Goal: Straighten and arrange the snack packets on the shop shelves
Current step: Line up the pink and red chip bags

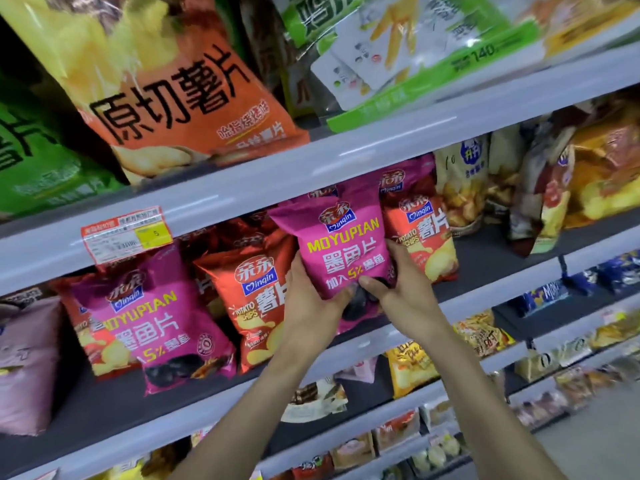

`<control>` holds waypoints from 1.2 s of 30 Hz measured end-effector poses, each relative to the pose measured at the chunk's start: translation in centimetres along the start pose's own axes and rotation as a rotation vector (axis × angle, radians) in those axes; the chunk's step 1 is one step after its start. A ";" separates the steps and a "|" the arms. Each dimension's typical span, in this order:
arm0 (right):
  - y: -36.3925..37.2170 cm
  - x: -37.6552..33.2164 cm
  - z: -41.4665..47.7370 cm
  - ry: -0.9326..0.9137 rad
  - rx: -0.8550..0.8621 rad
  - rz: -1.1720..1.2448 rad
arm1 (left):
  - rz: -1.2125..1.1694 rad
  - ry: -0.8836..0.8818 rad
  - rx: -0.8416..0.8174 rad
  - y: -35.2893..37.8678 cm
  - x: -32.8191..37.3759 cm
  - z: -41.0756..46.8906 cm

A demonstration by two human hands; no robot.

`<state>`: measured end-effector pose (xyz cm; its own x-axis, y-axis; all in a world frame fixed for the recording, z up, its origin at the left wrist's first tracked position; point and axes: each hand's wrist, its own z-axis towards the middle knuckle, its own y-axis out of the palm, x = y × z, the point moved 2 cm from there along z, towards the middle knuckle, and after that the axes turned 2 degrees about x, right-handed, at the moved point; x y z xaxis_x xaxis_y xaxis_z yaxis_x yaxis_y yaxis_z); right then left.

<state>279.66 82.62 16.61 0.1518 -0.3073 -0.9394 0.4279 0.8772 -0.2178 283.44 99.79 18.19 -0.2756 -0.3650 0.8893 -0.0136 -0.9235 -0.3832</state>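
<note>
A magenta snack packet (341,251) stands upright at the front of the middle shelf (114,407). My left hand (311,303) grips its lower left side and my right hand (403,289) grips its lower right corner. Red chip packets stand on either side of it, one on the left (249,292) and one on the right (424,237). Another magenta packet (156,327) leans further left on the same shelf. A third magenta packet (403,178) peeks out behind the held one.
The shelf above carries a big orange chip bag (166,88), green bags (38,161) and a white-green bag (408,53). A price tag (126,233) hangs on its rail. Yellow and brown packets (540,188) fill the right. Lower shelves (408,372) hold several small packets.
</note>
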 end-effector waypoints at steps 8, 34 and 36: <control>0.9 1.9 -0.6 0.013 0.076 -0.124 | 0.019 -0.066 -0.133 -0.2 -1.1 -3.3; 1.4 1.7 -2.6 0.044 0.079 -0.481 | -0.107 -0.013 -0.292 1.2 -3.6 -2.8; 1.5 1.8 -2.8 0.042 0.102 -0.496 | -0.124 -0.019 -0.270 1.4 -3.2 -2.8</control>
<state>278.09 84.38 13.84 -0.1271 -0.6610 -0.7395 0.5247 0.5879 -0.6157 281.64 99.94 14.14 -0.2375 -0.2562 0.9370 -0.3016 -0.8975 -0.3218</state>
